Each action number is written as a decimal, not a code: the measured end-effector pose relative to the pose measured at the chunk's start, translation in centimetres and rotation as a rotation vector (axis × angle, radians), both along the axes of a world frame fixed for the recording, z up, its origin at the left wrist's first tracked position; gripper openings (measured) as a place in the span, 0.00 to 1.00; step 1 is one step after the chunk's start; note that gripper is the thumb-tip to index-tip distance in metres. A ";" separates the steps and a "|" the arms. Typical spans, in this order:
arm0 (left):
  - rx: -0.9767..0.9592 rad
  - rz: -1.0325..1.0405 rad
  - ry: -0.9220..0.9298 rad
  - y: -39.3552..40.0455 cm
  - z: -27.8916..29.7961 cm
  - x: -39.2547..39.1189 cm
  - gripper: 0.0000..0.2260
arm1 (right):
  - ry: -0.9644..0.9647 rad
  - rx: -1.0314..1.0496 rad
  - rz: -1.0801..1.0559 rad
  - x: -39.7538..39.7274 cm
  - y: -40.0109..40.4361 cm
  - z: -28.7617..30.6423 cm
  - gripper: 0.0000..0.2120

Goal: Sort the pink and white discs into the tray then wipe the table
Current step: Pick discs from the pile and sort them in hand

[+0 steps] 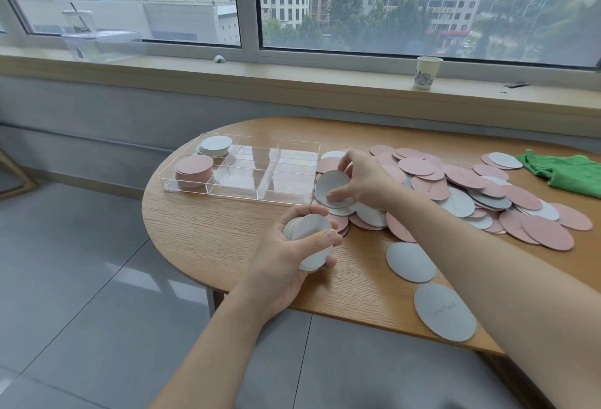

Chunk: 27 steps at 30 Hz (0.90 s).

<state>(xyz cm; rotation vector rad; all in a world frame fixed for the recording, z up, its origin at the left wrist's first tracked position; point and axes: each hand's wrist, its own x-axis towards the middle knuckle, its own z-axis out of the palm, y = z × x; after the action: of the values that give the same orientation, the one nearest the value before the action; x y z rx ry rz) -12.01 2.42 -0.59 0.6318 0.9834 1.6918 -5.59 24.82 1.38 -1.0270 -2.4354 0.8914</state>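
A clear tray (pixel 294 152) is sitting far left on the counter (pixel 227 233), holding white discs (pixel 215 145) and pink discs (pixel 194 166). The left hand (pixel 286 265) is gripping a white stack (pixel 310 241). The right hand (pixel 364 181) is pinching one white disc (pixel 330 186) over the mixed pile (pixel 471 190). A green cloth (pixel 566 169) is lying far right.

Likely an office room, high up — wide sliding window (pixel 292 2) over city towers, long sill (pixel 292 80) with a paper cup (pixel 428 72), grey floor tiles (pixel 81 278), oval wooden table (pixel 227 236).
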 end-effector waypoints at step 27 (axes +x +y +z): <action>0.148 0.050 0.015 -0.3 0.1 2.5 0.28 | 0.602 -0.438 0.042 8.9 -12.4 -0.7 0.22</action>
<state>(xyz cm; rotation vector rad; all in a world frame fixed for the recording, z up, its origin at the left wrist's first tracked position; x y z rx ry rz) -9.51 2.10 -0.48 0.7227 0.8970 1.8180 3.29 12.37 0.67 -0.6921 -1.8008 1.5342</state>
